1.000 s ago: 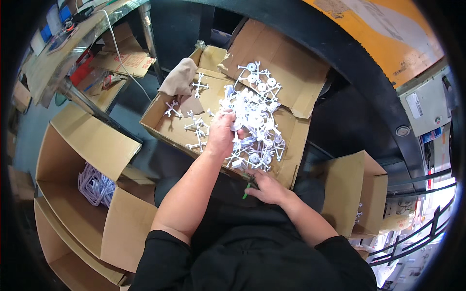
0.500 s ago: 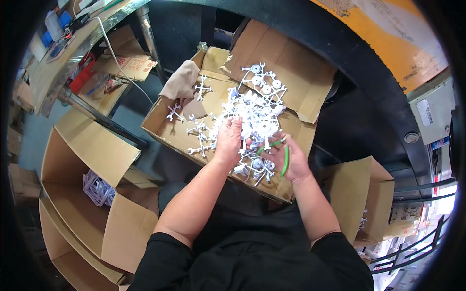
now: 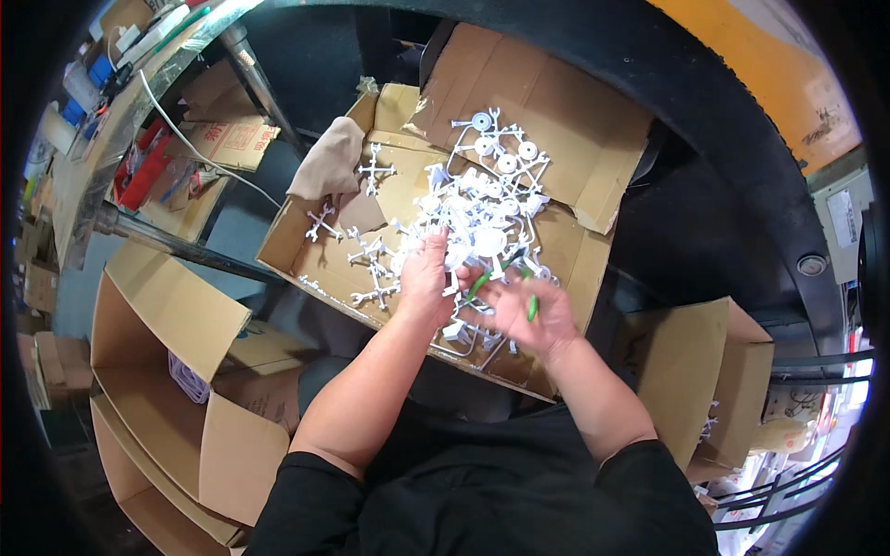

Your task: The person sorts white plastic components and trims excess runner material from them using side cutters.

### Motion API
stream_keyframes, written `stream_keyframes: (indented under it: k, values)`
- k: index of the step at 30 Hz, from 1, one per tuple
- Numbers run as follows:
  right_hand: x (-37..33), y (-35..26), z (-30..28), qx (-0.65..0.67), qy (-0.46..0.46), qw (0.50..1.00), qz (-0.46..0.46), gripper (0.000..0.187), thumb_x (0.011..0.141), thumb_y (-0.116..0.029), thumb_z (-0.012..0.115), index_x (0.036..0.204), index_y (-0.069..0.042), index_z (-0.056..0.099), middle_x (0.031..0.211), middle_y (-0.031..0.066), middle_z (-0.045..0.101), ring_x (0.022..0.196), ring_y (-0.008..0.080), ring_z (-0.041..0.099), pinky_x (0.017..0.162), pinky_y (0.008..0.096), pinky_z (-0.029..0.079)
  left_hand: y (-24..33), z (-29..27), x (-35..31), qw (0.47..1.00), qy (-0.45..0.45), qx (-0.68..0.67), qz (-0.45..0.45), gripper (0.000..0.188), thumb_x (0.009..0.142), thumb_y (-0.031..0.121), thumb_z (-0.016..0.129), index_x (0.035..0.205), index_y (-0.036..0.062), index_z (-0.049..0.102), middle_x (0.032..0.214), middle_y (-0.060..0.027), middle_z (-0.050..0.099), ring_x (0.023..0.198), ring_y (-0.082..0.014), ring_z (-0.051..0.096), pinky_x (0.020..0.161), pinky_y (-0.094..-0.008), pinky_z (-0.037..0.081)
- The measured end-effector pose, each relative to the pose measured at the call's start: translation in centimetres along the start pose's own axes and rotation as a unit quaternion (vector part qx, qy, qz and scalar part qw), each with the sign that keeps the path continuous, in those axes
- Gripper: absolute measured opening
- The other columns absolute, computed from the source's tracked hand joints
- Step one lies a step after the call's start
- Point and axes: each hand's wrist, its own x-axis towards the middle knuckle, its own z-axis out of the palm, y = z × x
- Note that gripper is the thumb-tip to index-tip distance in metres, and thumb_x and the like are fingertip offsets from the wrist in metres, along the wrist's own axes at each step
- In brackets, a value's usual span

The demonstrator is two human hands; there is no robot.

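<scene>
A pile of white moulded plastic parts [image 3: 473, 208], some round and some branched with forked ends, lies in a shallow cardboard box [image 3: 593, 264] in front of me. My left hand [image 3: 425, 278] is at the near left side of the pile, fingers closed on a white plastic part [image 3: 454, 258] that they largely cover. Close on its right, my right hand [image 3: 542, 315], slightly blurred, holds green-handled pliers [image 3: 533, 308]. One green handle crosses toward the left hand's fingertips; the jaws are hard to make out among the white parts.
Beige cloth [image 3: 329, 157] hangs over the box's left wall. Open cartons stand at the lower left [image 3: 246, 454] and right [image 3: 672, 371], with white pieces inside. A cluttered workbench [image 3: 139, 102] with a metal leg is at upper left. Dark machine framing [image 3: 732, 176] curves along the right.
My right hand has moved a little left, and the pliers' handles have turned in it. The left hand stays by the pile. The whole view has shifted slightly.
</scene>
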Motion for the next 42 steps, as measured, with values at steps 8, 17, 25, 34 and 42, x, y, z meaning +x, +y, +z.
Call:
stream_keyframes:
  k: [8, 17, 25, 34, 42]
  values:
    - [0.6, 1.4, -0.1, -0.772, 0.197, 0.604, 0.023, 0.040, 0.084, -0.020, 0.057, 0.120, -0.003, 0.051, 0.102, 0.0203, 0.062, 0.095, 0.0376, 0.061, 0.083, 0.0431, 0.047, -0.3, -0.3, 0.4, 0.999, 0.019, 0.021, 0.020, 0.019, 0.096, 0.029, 0.054, 0.097, 0.0098, 0.054, 0.076, -0.0029, 0.061, 0.053, -0.0108, 0.056, 0.042, -0.0236, 0.045]
    - [0.9, 2.3, -0.8, -0.779, 0.191, 0.597, -0.021, 0.058, 0.084, -0.018, 0.054, 0.137, -0.002, 0.037, 0.129, 0.0248, 0.051, 0.122, 0.0378, 0.048, 0.101, 0.0390, 0.038, -1.9, -2.1, 0.8, 0.994, -0.017, 0.103, 0.042, 0.019, 0.095, 0.029, 0.057, 0.099, 0.0116, 0.051, 0.077, -0.0010, 0.059, 0.053, -0.0091, 0.055, 0.041, -0.0215, 0.044]
    - [1.3, 2.5, -2.0, -0.746, 0.217, 0.630, -0.013, 0.059, 0.083, -0.021, 0.051, 0.138, -0.005, 0.037, 0.125, 0.0239, 0.052, 0.114, 0.0404, 0.052, 0.095, 0.0422, 0.041, -2.0, -1.3, 0.7, 0.984, -0.011, 0.157, 0.078, 0.020, 0.097, 0.027, 0.053, 0.106, 0.0091, 0.049, 0.075, -0.0015, 0.058, 0.048, -0.0095, 0.055, 0.037, -0.0197, 0.039]
    - [1.1, 2.0, -0.4, -0.805, 0.167, 0.556, -0.122, 0.024, 0.089, -0.022, 0.055, 0.104, -0.004, 0.059, 0.084, 0.0230, 0.063, 0.082, 0.0434, 0.060, 0.070, 0.0469, 0.048, -1.1, -1.3, 0.3, 0.997, -0.015, 0.078, -0.016, 0.019, 0.096, 0.028, 0.054, 0.102, 0.0105, 0.051, 0.073, -0.0009, 0.059, 0.048, -0.0078, 0.053, 0.037, -0.0194, 0.040]
    - [0.9, -0.4, -2.0, -0.619, 0.244, 0.734, -0.137, 0.029, 0.089, -0.012, 0.057, 0.116, -0.002, 0.054, 0.077, 0.0054, 0.062, 0.069, 0.0136, 0.059, 0.062, 0.0305, 0.047, 1.2, -0.9, 0.5, 0.875, 0.101, 0.391, 0.268, 0.022, 0.098, 0.027, 0.050, 0.096, 0.0046, 0.053, 0.070, -0.0054, 0.058, 0.054, -0.0118, 0.054, 0.044, -0.0262, 0.046]
